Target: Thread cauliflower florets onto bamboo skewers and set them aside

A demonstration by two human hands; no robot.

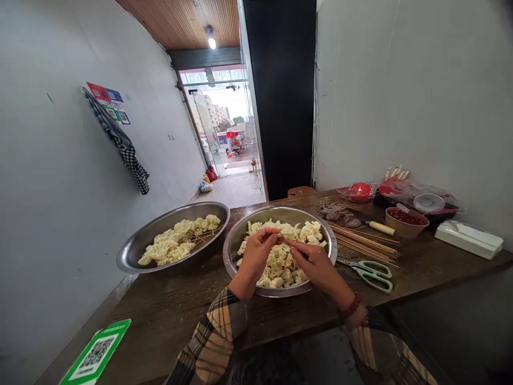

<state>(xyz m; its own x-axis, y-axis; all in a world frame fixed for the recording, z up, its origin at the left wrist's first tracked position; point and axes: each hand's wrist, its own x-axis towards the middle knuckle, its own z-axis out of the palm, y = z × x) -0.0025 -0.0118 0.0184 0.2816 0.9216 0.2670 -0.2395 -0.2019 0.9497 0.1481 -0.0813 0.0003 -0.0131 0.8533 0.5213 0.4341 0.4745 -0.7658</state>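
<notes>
Both my hands are above a steel bowl [229, 251] of cut cauliflower florets [276, 267]. My right hand [316, 263] is closed in a pinch on a thin bamboo skewer [285, 241], which points toward the other hand. My left hand [256, 256] is closed too, fingertips pressed together near the skewer's far end. What those fingertips hold is too small and covered to make out. To the left, a second steel bowl [132, 261] contains cauliflower threaded on skewers [172, 243], their sticks pointing right.
Right of the near bowl lie loose bamboo skewers [360, 241], green-handled scissors [372, 274] and a wooden-handled knife [381, 228]. Beyond are a tub of red contents [406, 220], a white tissue pack [468, 238] and plastic-wrapped items [417, 192]. A green QR card [96, 353] lies front left.
</notes>
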